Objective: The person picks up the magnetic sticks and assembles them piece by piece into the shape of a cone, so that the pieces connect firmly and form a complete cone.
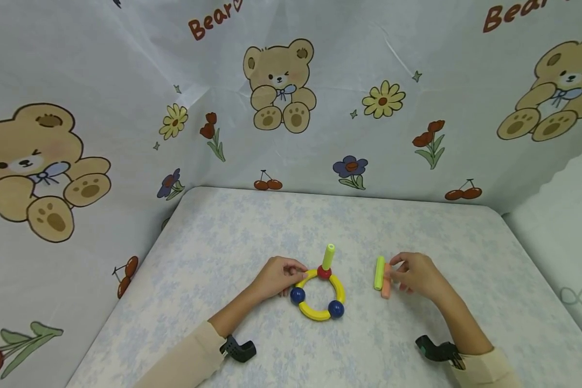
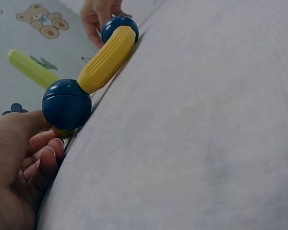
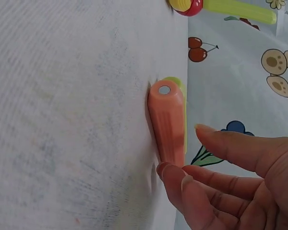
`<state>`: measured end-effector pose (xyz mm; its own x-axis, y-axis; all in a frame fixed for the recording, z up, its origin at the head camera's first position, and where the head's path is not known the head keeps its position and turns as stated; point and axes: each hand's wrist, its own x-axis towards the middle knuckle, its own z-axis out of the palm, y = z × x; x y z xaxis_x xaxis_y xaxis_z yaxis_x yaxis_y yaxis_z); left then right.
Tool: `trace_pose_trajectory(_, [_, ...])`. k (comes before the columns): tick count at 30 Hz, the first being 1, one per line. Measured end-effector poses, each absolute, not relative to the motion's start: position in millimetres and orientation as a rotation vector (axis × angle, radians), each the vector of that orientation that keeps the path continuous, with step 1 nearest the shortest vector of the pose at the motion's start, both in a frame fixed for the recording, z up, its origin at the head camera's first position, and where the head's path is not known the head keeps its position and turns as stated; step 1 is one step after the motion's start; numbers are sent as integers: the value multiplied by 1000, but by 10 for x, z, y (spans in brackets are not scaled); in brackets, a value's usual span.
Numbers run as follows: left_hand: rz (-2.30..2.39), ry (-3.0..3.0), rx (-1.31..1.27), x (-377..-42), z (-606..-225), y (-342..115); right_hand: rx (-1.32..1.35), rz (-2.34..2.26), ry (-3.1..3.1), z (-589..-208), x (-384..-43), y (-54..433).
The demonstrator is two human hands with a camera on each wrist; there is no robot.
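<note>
A ring (image 1: 340, 288) of curved yellow magnetic rods joined by two blue balls (image 1: 336, 309) and a red ball (image 1: 324, 272) lies on the table. From the red ball a straight lime-green rod (image 1: 328, 257) stands up, leaning slightly. My left hand (image 1: 278, 276) pinches the ring's upper-left yellow rod, beside a blue ball (image 2: 67, 104) that partly covers the grip in the left wrist view. To the right, an orange rod (image 3: 167, 120) lies alongside another lime-green rod (image 1: 379, 273). My right hand (image 1: 417, 275) has its fingertips at the orange rod, its thumb apart from it.
The table (image 1: 252, 226) has a pale blue-patterned cover. A white curtain (image 1: 339, 64) printed with bears and flowers hangs behind and to the left. Small black cameras (image 1: 240, 349) are strapped at both wrists. A thin cable (image 1: 579, 302) hangs past the right edge.
</note>
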<state>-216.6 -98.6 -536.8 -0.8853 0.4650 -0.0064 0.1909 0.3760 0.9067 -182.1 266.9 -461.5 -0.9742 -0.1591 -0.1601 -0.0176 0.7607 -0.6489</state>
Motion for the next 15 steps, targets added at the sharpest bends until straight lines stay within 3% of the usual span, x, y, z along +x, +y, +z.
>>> trace_pose_trajectory(15, [1511, 2338, 588, -2188, -5362, -1021, -79, -949, 2741, -4673, -1820, 2624])
